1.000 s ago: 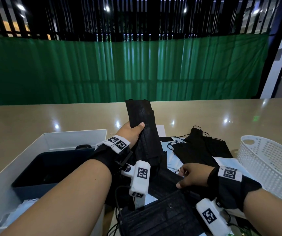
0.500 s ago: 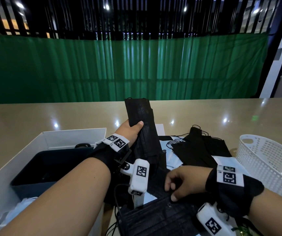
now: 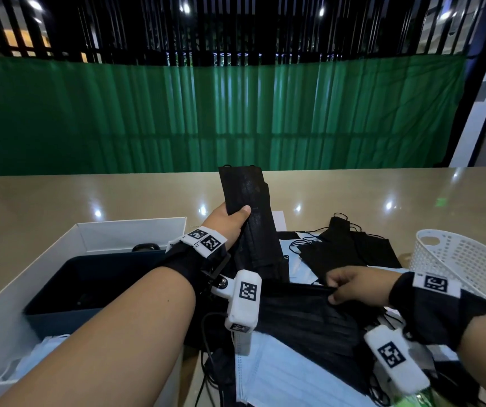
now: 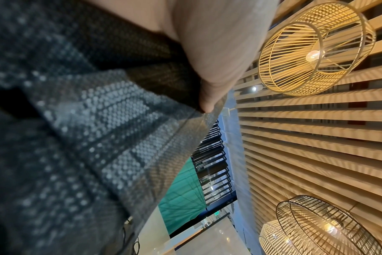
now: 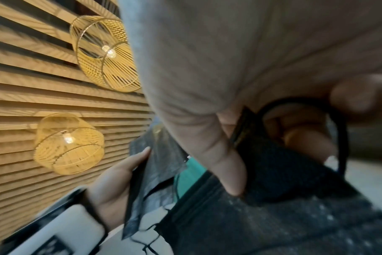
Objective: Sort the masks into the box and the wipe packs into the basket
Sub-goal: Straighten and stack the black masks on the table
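My left hand [image 3: 230,218] grips a small stack of black masks [image 3: 250,218] upright above the table, just right of the white box [image 3: 130,233]; its thumb [image 4: 209,96] lies on the fabric. Lower right, my right hand [image 3: 350,286] pinches the edge of another black mask [image 3: 303,315] lifted off the pile, thumb [image 5: 229,169] pressing the cloth. More black masks [image 3: 344,248] lie behind it. A pale blue mask [image 3: 288,374] lies at the front. The white perforated basket [image 3: 465,259] stands at the right.
The box holds a dark blue insert [image 3: 94,283] and pale masks [image 3: 39,353] in its near corner. White packs [image 3: 297,268] lie under the pile. A green item [image 3: 412,402] peeks in at the bottom edge. A green curtain [image 3: 235,118] hangs beyond the tan table [image 3: 59,201].
My right hand has moved right and lifted the edge of a black mask off the pile. The left hand keeps its stack of masks in the same place.
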Demonstrator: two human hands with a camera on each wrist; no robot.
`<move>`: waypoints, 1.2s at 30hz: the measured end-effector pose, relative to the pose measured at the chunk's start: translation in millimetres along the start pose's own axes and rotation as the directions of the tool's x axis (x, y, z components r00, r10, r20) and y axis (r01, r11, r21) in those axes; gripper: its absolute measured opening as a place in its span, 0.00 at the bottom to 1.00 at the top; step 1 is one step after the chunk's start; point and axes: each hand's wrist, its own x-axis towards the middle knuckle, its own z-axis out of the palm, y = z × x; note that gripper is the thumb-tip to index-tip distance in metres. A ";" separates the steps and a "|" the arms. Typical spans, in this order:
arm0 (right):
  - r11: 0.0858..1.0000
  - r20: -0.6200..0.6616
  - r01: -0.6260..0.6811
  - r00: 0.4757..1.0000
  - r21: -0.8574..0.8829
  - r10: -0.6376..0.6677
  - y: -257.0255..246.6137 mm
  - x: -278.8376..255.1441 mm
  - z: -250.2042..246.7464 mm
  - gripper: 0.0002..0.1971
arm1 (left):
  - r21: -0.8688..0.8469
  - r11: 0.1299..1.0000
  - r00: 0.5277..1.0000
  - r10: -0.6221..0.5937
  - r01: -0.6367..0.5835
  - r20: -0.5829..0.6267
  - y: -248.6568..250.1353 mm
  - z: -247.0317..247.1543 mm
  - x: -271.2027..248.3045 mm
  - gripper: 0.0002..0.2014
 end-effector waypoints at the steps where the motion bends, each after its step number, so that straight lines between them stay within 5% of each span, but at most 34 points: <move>1: 0.998 -0.002 -0.053 0.999 -0.038 0.053 7.5 -1.1 -1.8 0.19 | -0.005 1.000 1.000 -0.003 0.003 -0.002 0.0 0.1 0.3 0.17; 6: 0.953 0.093 -0.134 0.982 -0.272 0.165 21.8 -12.8 5.4 0.17 | 0.003 1.000 1.000 0.002 -0.002 -0.012 -0.8 0.7 1.2 0.17; 19: 0.970 0.044 -0.119 0.990 -0.214 0.131 -4.2 -12.2 22.5 0.20 | 0.052 0.999 1.000 -0.014 0.014 -0.001 0.6 0.8 -1.1 0.18; 24: 0.999 -0.020 -0.026 0.999 -0.033 0.025 -0.2 -10.3 12.6 0.06 | 0.059 0.998 1.000 -0.013 0.013 0.010 0.9 0.4 -1.5 0.18; 32: 0.979 -0.184 0.038 0.983 0.199 -0.001 14.5 -6.6 -8.4 0.11 | 0.043 0.999 1.000 0.001 -0.002 0.018 -0.8 0.5 -1.5 0.17; 36: 0.934 -0.311 0.073 0.950 0.349 0.042 19.4 -5.4 -19.5 0.05 | 0.056 0.998 1.000 0.002 -0.003 0.018 -0.7 0.2 -1.4 0.18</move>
